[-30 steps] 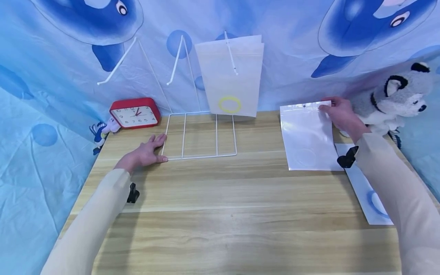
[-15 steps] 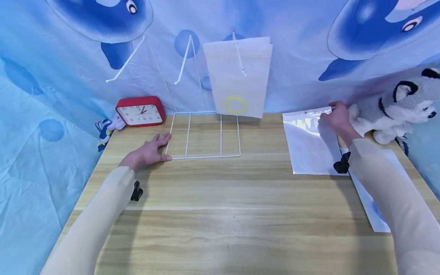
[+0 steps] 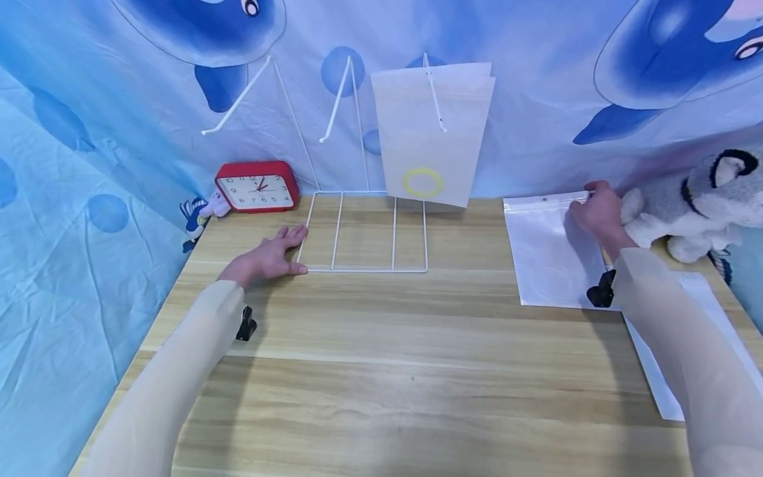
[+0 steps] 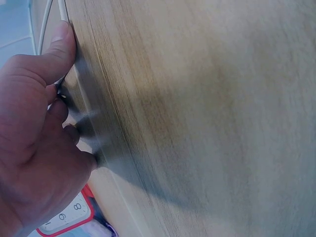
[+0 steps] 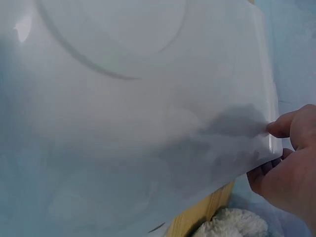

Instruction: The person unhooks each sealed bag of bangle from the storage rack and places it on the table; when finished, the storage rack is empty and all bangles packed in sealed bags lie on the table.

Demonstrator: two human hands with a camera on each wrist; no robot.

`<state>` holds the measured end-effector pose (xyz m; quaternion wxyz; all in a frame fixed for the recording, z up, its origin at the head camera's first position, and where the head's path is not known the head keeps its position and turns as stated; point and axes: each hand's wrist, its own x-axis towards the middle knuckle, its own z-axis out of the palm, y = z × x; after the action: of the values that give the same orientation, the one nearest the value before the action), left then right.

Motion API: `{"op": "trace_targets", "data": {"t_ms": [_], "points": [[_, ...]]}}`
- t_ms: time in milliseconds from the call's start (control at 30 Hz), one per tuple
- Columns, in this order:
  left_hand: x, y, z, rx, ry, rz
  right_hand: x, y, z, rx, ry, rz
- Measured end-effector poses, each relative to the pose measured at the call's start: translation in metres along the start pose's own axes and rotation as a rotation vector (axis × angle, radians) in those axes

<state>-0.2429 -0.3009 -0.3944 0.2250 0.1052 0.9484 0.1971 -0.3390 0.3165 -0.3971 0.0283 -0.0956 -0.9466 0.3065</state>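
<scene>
At the front left corner of a white wire display rack [image 3: 381, 270], my left hand [image 3: 268, 257] touches the frame, thumb and fingers spread along the base. The left wrist view has the left hand's thumb [image 4: 61, 47] lying against the wire. My right hand [image 3: 599, 213] pinches the top right corner of a white plastic zip bag [image 3: 545, 258], thumb on its upper face. A faint ring shape shows through the bag in the right wrist view. Another white bag [image 3: 434, 146] hangs from the rack's right hook, with a yellow ring near its bottom. Two hooks on the left carry nothing.
A red clock [image 3: 259, 187] stands behind the left hand, with a small plush toy [image 3: 203, 212] beside it. A grey and white plush dog [image 3: 697, 199] sits at the right. Under the right forearm lies another white packet [image 3: 656, 377]. Blue cloth walls edge the wooden table.
The head view has swung so that the scene shifts. My right hand still pinches the bag's corner; the packet beneath the forearm shows differently. The left hand stays on the rack.
</scene>
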Motion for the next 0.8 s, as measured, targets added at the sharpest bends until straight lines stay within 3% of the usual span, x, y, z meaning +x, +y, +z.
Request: {"op": "trace_targets", "data": {"t_ms": [233, 600, 800], "points": [[0.0, 0.002, -0.002, 0.002, -0.004, 0.003, 0.002, 0.002, 0.001, -0.091, 0.029, -0.047], [0.007, 0.006, 0.0, 0.02, -0.025, 0.014, 0.001, 0.012, -0.003, -0.094, 0.005, -0.026], [0.001, 0.003, -0.004, -0.014, -0.024, 0.006, 0.005, -0.002, -0.008, -0.066, -0.003, -0.064]]}}
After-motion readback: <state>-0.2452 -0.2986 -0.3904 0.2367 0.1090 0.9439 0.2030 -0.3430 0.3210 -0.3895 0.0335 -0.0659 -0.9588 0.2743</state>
